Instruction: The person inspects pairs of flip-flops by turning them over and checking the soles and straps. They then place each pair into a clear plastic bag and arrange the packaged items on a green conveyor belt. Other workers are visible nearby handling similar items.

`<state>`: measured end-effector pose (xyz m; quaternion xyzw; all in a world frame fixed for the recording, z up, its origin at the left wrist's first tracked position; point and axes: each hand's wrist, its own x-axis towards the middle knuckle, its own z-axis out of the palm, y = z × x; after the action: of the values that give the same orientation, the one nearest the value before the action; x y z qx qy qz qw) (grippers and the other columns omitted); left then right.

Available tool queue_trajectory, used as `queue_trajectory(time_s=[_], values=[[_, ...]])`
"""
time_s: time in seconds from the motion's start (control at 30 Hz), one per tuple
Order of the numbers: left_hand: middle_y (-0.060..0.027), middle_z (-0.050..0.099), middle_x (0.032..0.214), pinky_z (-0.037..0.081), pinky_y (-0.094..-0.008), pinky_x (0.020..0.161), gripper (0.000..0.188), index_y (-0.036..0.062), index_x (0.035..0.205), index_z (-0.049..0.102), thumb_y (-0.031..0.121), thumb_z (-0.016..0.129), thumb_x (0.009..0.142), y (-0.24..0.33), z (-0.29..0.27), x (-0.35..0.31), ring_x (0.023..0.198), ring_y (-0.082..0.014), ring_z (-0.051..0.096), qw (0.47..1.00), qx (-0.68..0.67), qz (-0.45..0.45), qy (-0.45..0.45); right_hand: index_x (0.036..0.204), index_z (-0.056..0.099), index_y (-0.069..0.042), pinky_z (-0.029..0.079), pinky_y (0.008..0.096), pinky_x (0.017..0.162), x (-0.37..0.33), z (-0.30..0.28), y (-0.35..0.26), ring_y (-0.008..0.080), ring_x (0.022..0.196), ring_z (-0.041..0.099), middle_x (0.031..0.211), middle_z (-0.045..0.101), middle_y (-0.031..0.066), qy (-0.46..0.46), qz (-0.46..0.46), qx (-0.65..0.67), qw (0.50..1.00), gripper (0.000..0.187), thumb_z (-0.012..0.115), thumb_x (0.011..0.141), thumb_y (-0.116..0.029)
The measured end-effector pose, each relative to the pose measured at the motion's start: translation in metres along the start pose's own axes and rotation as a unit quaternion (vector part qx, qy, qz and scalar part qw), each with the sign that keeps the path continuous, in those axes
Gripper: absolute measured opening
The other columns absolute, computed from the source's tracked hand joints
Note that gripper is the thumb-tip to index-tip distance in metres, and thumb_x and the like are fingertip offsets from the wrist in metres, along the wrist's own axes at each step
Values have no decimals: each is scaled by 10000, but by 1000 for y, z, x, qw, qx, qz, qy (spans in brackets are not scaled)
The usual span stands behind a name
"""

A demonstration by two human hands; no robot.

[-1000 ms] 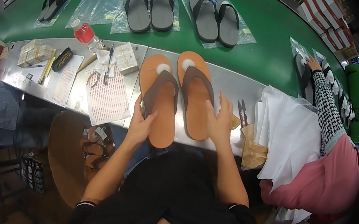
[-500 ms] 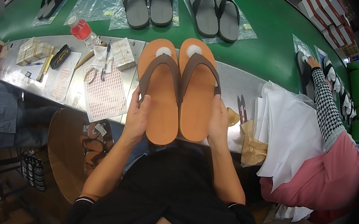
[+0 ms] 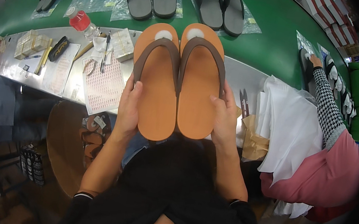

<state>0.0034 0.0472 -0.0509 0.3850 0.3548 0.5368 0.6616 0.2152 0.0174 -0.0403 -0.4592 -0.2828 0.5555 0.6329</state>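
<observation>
A pair of tan flip-flops with brown straps is held up before me, soles side by side and toes pointing away. My left hand [image 3: 129,108] grips the outer edge of the left flip-flop [image 3: 157,103], thumb near its footbed. Around the right flip-flop's outer edge is my right hand [image 3: 225,122], with the thumb on top of the footbed of the right flip-flop [image 3: 197,100]. A round white piece lies at each toe end. The fingers beneath the soles are hidden.
Grey flip-flops [image 3: 139,1] lie on plastic bags on the green surface [image 3: 266,46]. A red-labelled bottle [image 3: 79,22], printed sheets [image 3: 103,85], snips [image 3: 244,101] and white paper [image 3: 289,125] sit on the metal table. A co-worker's patterned sleeve [image 3: 326,101] reaches in at right; another person stands left.
Both flip-flops have come nearer and now sit level, straps spread slightly wider. My right thumb has shifted onto the footbed.
</observation>
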Motion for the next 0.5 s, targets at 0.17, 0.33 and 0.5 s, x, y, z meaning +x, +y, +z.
queue_trajectory(time_s=[0.17, 0.33, 0.5], values=[[-149, 466, 1403, 457, -328, 1005, 556, 11, 1510, 230, 134, 415, 1001, 16, 6, -3, 1236, -211, 527, 993, -97, -66, -7, 1493, 243, 42, 483, 310, 972, -2, -1, -4, 184, 1168, 554, 1308, 509, 148, -9, 34, 49, 998, 593, 477, 957, -55], [-155, 447, 1426, 456, -322, 1009, 611, 13, 1527, 191, 167, 435, 989, 20, 8, -1, 1247, -210, 521, 993, -92, -63, -24, 1492, 232, 41, 494, 311, 958, -1, -3, -10, 186, 1158, 563, 1301, 507, 156, -2, 65, 51, 997, 604, 487, 958, -83], [-156, 451, 1424, 454, -322, 1012, 660, 10, 1530, 174, 164, 476, 962, 22, 6, -3, 1259, -226, 515, 992, -107, -60, -25, 1493, 230, 32, 488, 327, 969, -1, -4, -11, 202, 1182, 553, 1329, 486, 169, -13, 80, 56, 995, 606, 480, 951, -77]])
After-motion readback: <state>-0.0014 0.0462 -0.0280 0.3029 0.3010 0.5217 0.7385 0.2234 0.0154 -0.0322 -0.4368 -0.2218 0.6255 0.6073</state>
